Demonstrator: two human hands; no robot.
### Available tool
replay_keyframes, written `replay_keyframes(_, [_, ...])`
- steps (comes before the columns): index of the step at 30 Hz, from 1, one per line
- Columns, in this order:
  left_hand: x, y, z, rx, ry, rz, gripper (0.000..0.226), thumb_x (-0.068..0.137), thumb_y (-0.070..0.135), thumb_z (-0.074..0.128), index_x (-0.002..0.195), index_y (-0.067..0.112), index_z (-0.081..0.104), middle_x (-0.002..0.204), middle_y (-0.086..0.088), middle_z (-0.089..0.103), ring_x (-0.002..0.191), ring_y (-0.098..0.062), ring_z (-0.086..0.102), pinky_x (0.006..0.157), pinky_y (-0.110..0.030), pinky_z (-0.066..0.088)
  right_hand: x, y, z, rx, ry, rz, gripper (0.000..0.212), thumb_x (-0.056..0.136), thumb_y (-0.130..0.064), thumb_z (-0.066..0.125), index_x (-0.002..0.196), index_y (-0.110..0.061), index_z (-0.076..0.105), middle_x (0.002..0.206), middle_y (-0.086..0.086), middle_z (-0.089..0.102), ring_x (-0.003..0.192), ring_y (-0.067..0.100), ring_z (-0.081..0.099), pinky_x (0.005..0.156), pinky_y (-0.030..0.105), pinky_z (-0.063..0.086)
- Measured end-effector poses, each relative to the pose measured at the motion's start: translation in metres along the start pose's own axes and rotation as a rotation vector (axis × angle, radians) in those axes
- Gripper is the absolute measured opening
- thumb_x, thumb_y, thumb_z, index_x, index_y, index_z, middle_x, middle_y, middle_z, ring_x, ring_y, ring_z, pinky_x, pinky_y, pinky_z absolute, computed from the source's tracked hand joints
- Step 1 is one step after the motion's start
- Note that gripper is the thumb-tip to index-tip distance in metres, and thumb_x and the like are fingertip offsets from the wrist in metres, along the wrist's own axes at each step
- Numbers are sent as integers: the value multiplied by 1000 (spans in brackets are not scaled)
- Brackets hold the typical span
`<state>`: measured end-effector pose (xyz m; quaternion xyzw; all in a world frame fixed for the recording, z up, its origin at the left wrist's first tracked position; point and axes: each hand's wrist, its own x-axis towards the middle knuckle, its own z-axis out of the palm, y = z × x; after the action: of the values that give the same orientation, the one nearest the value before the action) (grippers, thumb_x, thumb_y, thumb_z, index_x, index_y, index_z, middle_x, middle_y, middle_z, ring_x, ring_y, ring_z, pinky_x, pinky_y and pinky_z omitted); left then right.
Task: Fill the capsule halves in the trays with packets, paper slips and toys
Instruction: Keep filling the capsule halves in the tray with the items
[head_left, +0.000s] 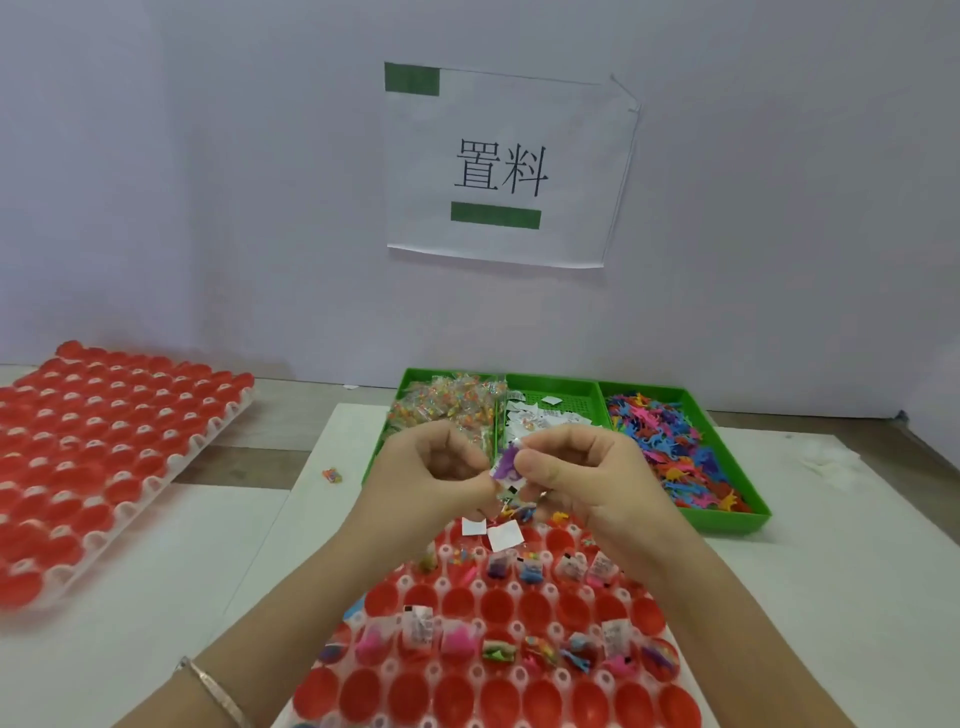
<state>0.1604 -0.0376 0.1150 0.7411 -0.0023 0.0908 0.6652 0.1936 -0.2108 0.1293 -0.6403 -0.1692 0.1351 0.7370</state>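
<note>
My left hand (441, 467) and my right hand (582, 473) meet above the near tray (519, 675), together pinching a small bundle (506, 467): a purple toy, a paper slip and a clear packet. Red capsule halves (535, 608) fill the tray. Two rows of them hold packets, slips and toys, while the other rows are bare red. Two loose white slips (493, 532) lie at the tray's far edge. Behind my hands stand three green bins: packets (447, 405), paper slips (550, 408) and coloured toys (670, 447).
A second tray of red capsule halves (93, 457) lies at the left. One stray packet (331, 475) sits on the white sheet between the trays. A paper sign (504, 166) hangs on the wall behind. A bracelet is on my left wrist.
</note>
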Motion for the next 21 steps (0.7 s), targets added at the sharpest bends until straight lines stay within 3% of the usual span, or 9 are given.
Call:
replay_keyframes(4, [-21,6,-2,-255,6,-42,26,81,-7,70,103,7,69,77,-18,74,69,-26,73,61,-26,58,-8,0,13,51,64,-24,25,59,-20,80,83,-11,75,73,10,71,60,16,64,52,25,54])
replay_keyframes(8, [-37,5,-4,-423,73,-99,14,80,-4,70,89,6,72,81,-19,74,74,-27,74,60,-23,57,-16,5,24,90,99,-51,24,57,-24,80,78,-15,75,77,8,73,66,17,67,61,26,57])
replay_keyframes(12, [-46,6,-3,-523,103,-82,13,81,-1,70,83,11,76,84,-18,74,77,-27,74,62,-24,58,-21,8,38,113,130,-70,24,55,-30,81,75,-18,76,77,7,72,65,16,64,57,26,55])
replay_keyframes(15, [-51,8,0,-595,121,-64,15,82,-1,69,82,11,77,88,-17,75,80,-25,74,63,-22,57,-23,9,44,59,144,-75,27,57,-35,81,78,-18,76,85,9,72,71,20,60,63,29,52])
replay_keyframes(21, [-57,8,-2,-647,115,-82,14,83,-1,66,82,10,75,89,-16,75,79,-25,74,63,-25,59,-28,9,49,134,106,-42,29,65,-23,78,87,-6,70,87,13,72,77,26,70,72,38,60])
